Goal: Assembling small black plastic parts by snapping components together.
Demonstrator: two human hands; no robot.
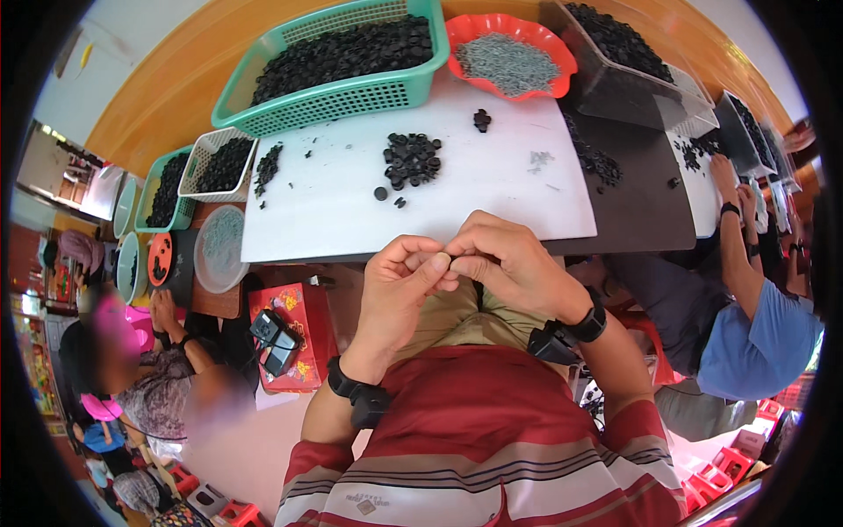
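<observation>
Just off the near edge of the white board, my left hand and my right hand meet fingertip to fingertip. Both are closed in a pinch, and what they hold, if anything, is too small and covered to name. Beyond them on the board lies a pile of small black round parts, with one black disc apart from it. A few thin metal pins are scattered to the right. Farther back is a small black cluster.
A green basket of black parts, a red scalloped bowl of metal pins and a clear bin line the back. To the left stand a white basket and a clear tub. Co-workers sit on both sides; a red box carries a device.
</observation>
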